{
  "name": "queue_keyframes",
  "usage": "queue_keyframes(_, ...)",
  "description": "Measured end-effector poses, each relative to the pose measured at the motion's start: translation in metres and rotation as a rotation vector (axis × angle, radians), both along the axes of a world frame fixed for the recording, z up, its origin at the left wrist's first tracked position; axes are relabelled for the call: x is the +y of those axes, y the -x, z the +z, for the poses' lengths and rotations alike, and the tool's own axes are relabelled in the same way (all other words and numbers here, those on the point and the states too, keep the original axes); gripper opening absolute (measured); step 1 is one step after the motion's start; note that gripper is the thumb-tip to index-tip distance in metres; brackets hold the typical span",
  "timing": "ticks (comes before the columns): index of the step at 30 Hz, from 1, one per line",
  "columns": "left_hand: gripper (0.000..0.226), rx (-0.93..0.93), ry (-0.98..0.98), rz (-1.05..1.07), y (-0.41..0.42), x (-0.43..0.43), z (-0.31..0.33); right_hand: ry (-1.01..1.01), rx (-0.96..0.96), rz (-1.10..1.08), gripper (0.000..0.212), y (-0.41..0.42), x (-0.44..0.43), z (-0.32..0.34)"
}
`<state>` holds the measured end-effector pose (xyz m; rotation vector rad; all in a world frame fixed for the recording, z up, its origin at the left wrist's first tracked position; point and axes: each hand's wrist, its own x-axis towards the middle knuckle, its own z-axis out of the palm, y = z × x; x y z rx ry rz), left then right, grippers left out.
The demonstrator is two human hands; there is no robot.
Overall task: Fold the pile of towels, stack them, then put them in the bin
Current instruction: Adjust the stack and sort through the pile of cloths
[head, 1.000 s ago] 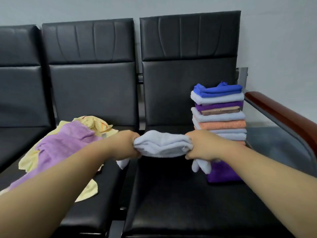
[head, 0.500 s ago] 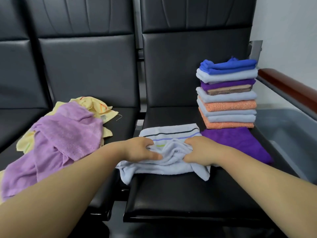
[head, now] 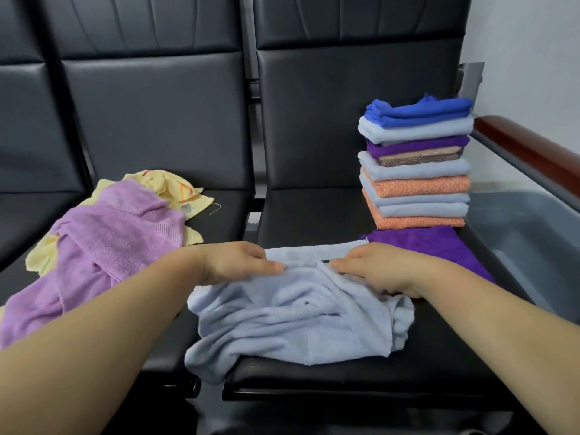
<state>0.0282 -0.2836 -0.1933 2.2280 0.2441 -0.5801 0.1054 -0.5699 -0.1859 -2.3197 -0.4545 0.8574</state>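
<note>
Both of your hands are down on the light blue towel (head: pixel 292 315), which lies rumpled across the front half of the black seat (head: pixel 314 215) straight ahead of you, one corner drooping over the seat's front left edge. Your left hand (head: pixel 241 262) and right hand (head: pixel 376 268) rest on the towel's far part, fingertips pointing at each other with a small ridge of cloth between them. Neither grip is clenched: the fingers of both lie nearly straight and press on the cloth, though your thumbs are hidden, so you cannot tell whether they catch any fabric underneath. At the back right of the same seat stands the stack of folded towels (head: pixel 417 164), a bright blue one on top, then pale blue, purple, brown and orange layers. It sits on a dark purple towel (head: pixel 439 246) spread flat, whose near part lies just beside your right wrist. On the next seat to the left, a lilac towel (head: pixel 103 246) lies loose over a yellow towel (head: pixel 163 183). The grey bin (head: pixel 527 233) is to the right of the stack, below the wooden armrest (head: pixel 527 152).
</note>
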Motion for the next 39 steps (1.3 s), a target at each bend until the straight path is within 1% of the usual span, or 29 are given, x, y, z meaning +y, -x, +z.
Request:
queue_keyframes(1,0.070,-0.025,-0.022,0.011,-0.002,-0.001,-0.001,-0.013,-0.042,-0.003,0.035,-0.002,0.000,-0.001)
queue_keyframes(3,0.056,-0.071,-0.087,0.020,-0.006,-0.005,-0.001,0.002,-0.157,0.017,0.009,-0.006,0.000,-0.002)
queue_keyframes(5,0.040,-0.119,-0.172,0.034,-0.011,-0.008,-0.003,0.039,-0.274,0.037,0.013,-0.010,0.001,-0.002)
queue_keyframes(7,0.033,-0.148,-0.278,0.014,-0.016,-0.008,-0.006,0.064,-0.343,0.059,0.018,-0.014,0.002,-0.002)
queue_keyframes(8,0.031,-0.159,-0.328,-0.005,-0.019,-0.008,-0.007,0.067,-0.340,0.061,0.017,-0.017,0.003,-0.001)
queue_keyframes(10,0.030,-0.176,-0.396,-0.038,-0.022,-0.004,-0.010,0.081,-0.282,0.083,0.006,-0.017,0.004,0.001)
queue_keyframes(12,0.029,-0.174,-0.439,-0.075,-0.024,-0.001,-0.013,0.168,-0.239,0.168,0.018,-0.014,0.005,0.004)
queue_keyframes(15,0.024,-0.142,-0.505,-0.147,-0.029,-0.001,-0.018,0.303,-0.236,0.274,0.021,-0.013,0.008,0.002)
queue_keyframes(17,0.018,-0.124,-0.506,-0.175,-0.031,-0.002,-0.018,0.331,-0.241,0.275,0.024,-0.014,0.011,-0.001)
queue_keyframes(20,0.016,-0.109,-0.514,-0.210,-0.033,-0.005,-0.017,0.366,-0.273,0.256,0.036,-0.017,0.016,-0.007)
queue_keyframes(21,0.015,-0.106,-0.519,-0.213,-0.034,-0.005,-0.017,0.380,-0.270,0.268,0.035,-0.017,0.017,-0.008)
queue_keyframes(23,0.015,-0.098,-0.528,-0.211,-0.034,-0.004,-0.017,0.410,-0.263,0.300,0.021,-0.016,0.020,-0.009)
queue_keyframes(25,0.019,-0.104,-0.523,-0.208,-0.034,-0.003,-0.017,0.394,-0.253,0.291,0.009,-0.016,0.020,-0.007)
queue_keyframes(26,0.021,-0.112,-0.509,-0.202,-0.033,-0.003,-0.016,0.361,-0.239,0.271,0.008,-0.017,0.019,-0.005)
queue_keyframes(29,0.023,-0.128,-0.407,-0.132,-0.034,0.002,-0.013,0.194,-0.182,0.131,0.017,-0.025,0.011,0.004)
queue_keyframes(31,0.024,-0.120,-0.319,-0.083,-0.034,0.008,-0.012,0.092,-0.171,0.035,0.012,-0.032,0.006,0.008)
queue_keyframes(33,0.025,-0.112,-0.280,-0.061,-0.033,0.012,-0.011,0.045,-0.194,-0.038,0.006,-0.038,0.001,0.009)
queue_keyframes(36,0.020,-0.119,-0.285,-0.026,-0.035,0.015,-0.014,0.058,-0.272,-0.063,0.006,-0.043,-0.002,0.006)
queue_keyframes(38,0.014,-0.123,-0.276,0.009,-0.036,0.017,-0.015,0.109,-0.262,-0.005,0.002,-0.042,0.001,0.003)
queue_keyframes(39,0.012,-0.118,-0.273,0.018,-0.037,0.017,-0.016,0.152,-0.239,0.038,0.006,-0.040,0.003,0.001)
